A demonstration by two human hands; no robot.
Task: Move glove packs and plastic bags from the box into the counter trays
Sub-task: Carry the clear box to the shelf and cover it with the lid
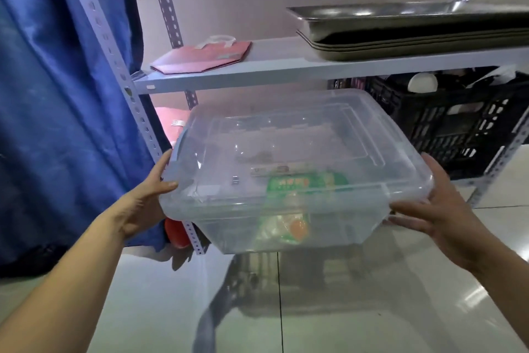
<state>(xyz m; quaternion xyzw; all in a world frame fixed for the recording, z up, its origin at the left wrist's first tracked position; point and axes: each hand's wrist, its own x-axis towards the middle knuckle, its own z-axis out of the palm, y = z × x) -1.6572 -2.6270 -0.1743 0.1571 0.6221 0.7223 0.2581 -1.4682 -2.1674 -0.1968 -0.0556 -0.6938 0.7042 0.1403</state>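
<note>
glossy pale floor tiles [372,309] stretch under a grey slotted-steel shelving rack [274,66], with a blue fabric curtain [57,95] hanging at its left. held in the air in front of the rack's lower bay is a clear plastic storage box with a clear lid [286,158], lid on. through its walls a green printed plastic pack [306,181] shows near the front, above another green pack with an orange spot [289,228]; what they contain cannot be read. the left hand [143,204] grips the box's left end, thumb on the lid rim by the grey latch [179,143], fingers under the rim. the right hand [440,209] grips the right front corner, thumb over the lid edge, fingers curled beneath. on the shelf above lie a flat pink paper bag [203,56] and stacked steel trays [415,26]. a black plastic crate [446,123] sits behind the box.
</note>
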